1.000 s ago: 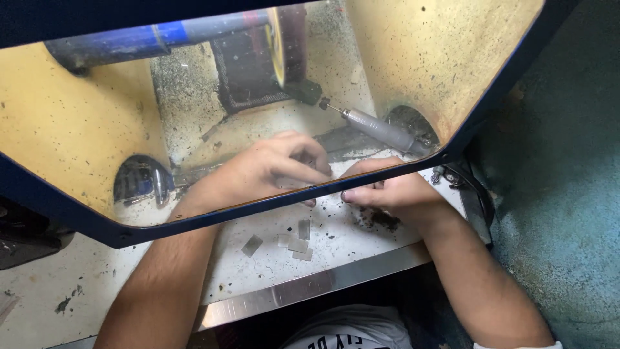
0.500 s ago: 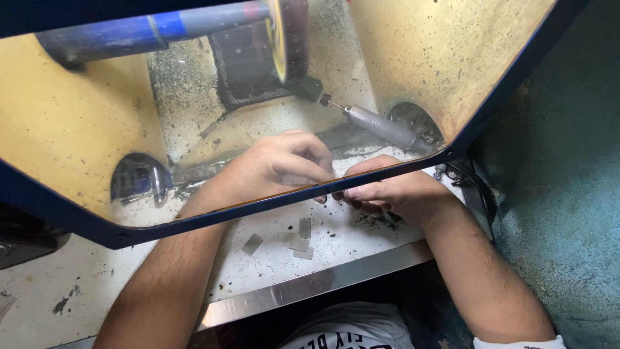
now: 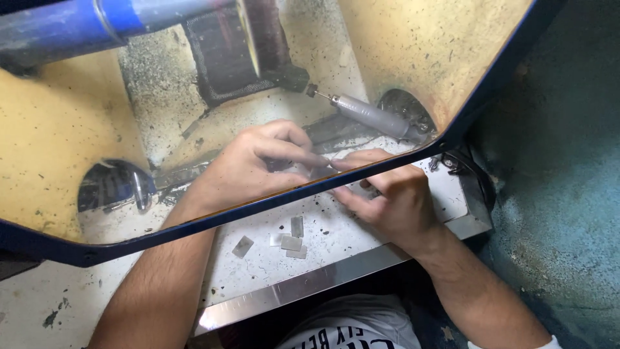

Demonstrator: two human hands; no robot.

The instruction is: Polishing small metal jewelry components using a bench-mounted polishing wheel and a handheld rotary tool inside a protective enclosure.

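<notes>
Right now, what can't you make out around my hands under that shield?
Head view only:
- What the left hand and right hand pinch: hidden by fingers and the shield's blue rim.
- Each hand's grip: fingertips covered.
- Rotary tool cable end: lost in the dark port.

Behind the yellowed shield (image 3: 400,39), both hands meet (fingertips pinched together); small clear pieces (image 3: 292,240) lie at six o'clock.
</notes>
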